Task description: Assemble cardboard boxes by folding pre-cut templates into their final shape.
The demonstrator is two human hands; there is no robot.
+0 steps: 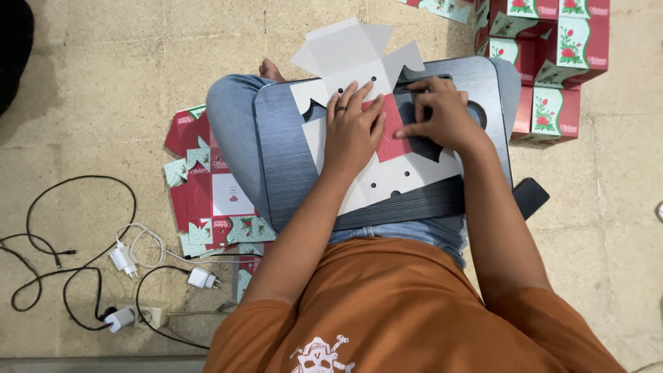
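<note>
A flat die-cut cardboard box blank (pixel 387 176), white side up with small round holes, lies on a dark grey lap tray (pixel 290 166) across my crossed legs. A red flap (pixel 391 131) of it is folded over in the middle. My left hand (pixel 352 128), with a ring on one finger, presses flat on the blank and the red flap. My right hand (pixel 442 114) pinches the flap's right edge with its fingertips. One white panel (pixel 349 48) of the blank sticks out past the tray's far edge.
A stack of flat red and green box blanks (pixel 210 197) lies on the floor to my left. Assembled red and green boxes (pixel 552 62) are piled at the upper right. Black and white cables, chargers (pixel 124 259) and a power strip (pixel 148 314) lie at lower left. A dark phone (pixel 530 195) rests beside my right forearm.
</note>
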